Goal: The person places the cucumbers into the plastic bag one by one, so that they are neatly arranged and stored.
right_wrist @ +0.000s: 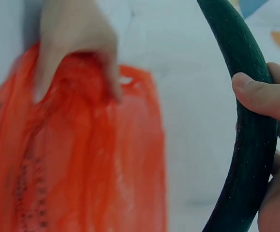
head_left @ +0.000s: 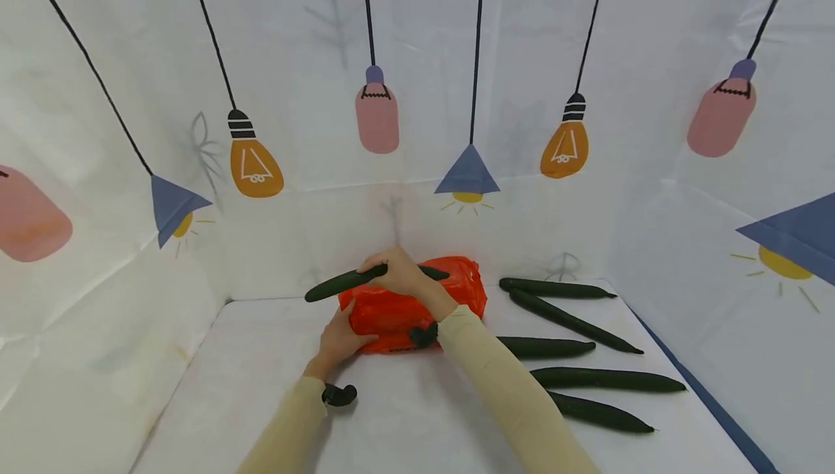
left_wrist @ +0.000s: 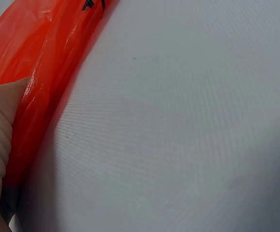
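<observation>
A long dark green cucumber is in my right hand, raised above the bag. In the right wrist view the thumb and fingers grip the cucumber around its middle. Below it lies an orange-red plastic bag with dark print on its side. My left hand holds the bag's left end; the right wrist view shows its thumb and fingers spread around the gathered bag. In the left wrist view the thumb presses on the bag's plastic. What is inside the bag cannot be made out.
Several more cucumbers lie on the white table to the right, partly behind my right sleeve. White sheeting printed with hanging lamps stands at the back and both sides. A dark strap sits at my left wrist.
</observation>
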Motion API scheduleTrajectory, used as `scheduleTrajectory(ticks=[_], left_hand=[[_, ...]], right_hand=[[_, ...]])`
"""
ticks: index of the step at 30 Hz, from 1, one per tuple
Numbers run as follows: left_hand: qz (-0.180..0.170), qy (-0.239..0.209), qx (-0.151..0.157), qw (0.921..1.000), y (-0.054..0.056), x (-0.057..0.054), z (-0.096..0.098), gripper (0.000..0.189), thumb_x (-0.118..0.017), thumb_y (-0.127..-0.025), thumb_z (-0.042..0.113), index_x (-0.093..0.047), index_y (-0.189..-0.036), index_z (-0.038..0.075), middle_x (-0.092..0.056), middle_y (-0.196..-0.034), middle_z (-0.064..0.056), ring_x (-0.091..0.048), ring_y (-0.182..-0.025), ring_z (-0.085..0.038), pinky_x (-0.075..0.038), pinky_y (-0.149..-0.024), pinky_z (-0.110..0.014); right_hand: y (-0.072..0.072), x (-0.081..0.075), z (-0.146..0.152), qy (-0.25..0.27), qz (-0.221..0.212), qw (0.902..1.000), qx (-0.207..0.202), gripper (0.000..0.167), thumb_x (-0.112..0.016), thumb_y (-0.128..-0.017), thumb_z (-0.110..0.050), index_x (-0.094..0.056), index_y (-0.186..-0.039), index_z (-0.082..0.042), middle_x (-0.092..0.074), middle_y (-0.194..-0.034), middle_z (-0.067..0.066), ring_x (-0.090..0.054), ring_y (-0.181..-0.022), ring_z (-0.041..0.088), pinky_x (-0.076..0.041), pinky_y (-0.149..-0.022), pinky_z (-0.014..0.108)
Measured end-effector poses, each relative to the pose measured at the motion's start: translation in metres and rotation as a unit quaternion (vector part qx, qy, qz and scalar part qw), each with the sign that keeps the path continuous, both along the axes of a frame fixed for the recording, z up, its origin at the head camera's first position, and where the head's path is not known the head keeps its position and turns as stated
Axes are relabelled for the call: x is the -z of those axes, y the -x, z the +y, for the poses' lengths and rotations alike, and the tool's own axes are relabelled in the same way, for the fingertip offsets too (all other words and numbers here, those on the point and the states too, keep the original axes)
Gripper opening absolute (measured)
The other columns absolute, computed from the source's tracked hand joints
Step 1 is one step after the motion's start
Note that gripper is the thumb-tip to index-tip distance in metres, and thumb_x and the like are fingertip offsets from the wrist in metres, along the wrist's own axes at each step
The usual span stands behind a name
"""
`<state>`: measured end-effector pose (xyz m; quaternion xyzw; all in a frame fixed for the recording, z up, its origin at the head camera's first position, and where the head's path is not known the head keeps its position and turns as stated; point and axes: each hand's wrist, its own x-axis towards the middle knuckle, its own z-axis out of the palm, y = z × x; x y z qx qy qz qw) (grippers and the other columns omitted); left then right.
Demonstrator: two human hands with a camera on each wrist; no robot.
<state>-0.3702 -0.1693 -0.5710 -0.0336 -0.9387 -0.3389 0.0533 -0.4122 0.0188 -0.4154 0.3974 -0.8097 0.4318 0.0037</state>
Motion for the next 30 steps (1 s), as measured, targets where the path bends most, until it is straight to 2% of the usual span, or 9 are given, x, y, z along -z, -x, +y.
scheduleTrajectory(ticks=[6, 9, 13, 23, 30], left_hand=[[-0.004, 0.008, -0.003, 1.0, -0.001, -0.003, 0.004, 0.106, -0.083, -0.072, 0.045, -0.028, -0.152, 0.003, -0.039, -0.147, -0.022, -0.048, -0.124, -0.041, -0.04, -0.096, -0.06], [0.003, 0.007, -0.007, 0.9999, -0.002, -0.004, 0.003, 0.105, -0.084, -0.071, 0.045, -0.031, -0.151, 0.002, -0.04, -0.146, -0.022, -0.049, -0.123, -0.041, -0.041, -0.095, -0.06], [0.012, 0.014, -0.005, 0.9998, -0.003, -0.003, 0.0, 0.103, -0.083, -0.071, 0.046, -0.032, -0.15, 0.001, -0.042, -0.145, -0.022, -0.05, -0.122, -0.041, -0.042, -0.095, -0.059], [0.016, -0.002, -0.004, 0.9999, -0.005, 0.001, -0.003, 0.096, -0.084, -0.071, 0.043, -0.039, -0.146, 0.004, -0.049, -0.139, -0.018, -0.051, -0.121, -0.037, -0.041, -0.098, -0.056], [0.004, -0.003, -0.015, 0.9999, -0.006, 0.0, 0.001, 0.094, -0.085, -0.071, 0.041, -0.042, -0.142, -0.002, -0.049, -0.137, -0.021, -0.05, -0.121, -0.039, -0.04, -0.099, -0.057]], right_hand=[[0.016, 0.025, 0.017, -0.003, -0.052, 0.9973, 0.052, 0.032, -0.075, -0.081, 0.001, -0.077, -0.108, -0.017, -0.07, -0.111, -0.005, -0.061, -0.106, 0.013, -0.049, -0.091, 0.029], [0.02, 0.032, 0.022, -0.001, -0.061, 0.9967, 0.054, 0.033, -0.074, -0.081, 0.005, -0.077, -0.108, -0.014, -0.069, -0.114, 0.002, -0.062, -0.107, 0.016, -0.05, -0.09, 0.031], [0.024, 0.042, 0.026, -0.005, -0.059, 0.9968, 0.053, 0.031, -0.075, -0.08, 0.004, -0.076, -0.108, -0.011, -0.069, -0.114, 0.007, -0.063, -0.105, 0.018, -0.051, -0.087, 0.031], [0.031, 0.066, 0.039, -0.035, -0.041, 0.9951, 0.083, 0.03, -0.077, -0.08, -0.001, -0.077, -0.106, -0.014, -0.069, -0.111, -0.001, -0.062, -0.103, 0.018, -0.052, -0.086, 0.033], [0.035, 0.081, 0.045, -0.037, -0.044, 0.9941, 0.091, 0.03, -0.078, -0.079, -0.001, -0.077, -0.106, -0.014, -0.069, -0.112, -0.001, -0.06, -0.106, 0.021, -0.05, -0.09, 0.037]])
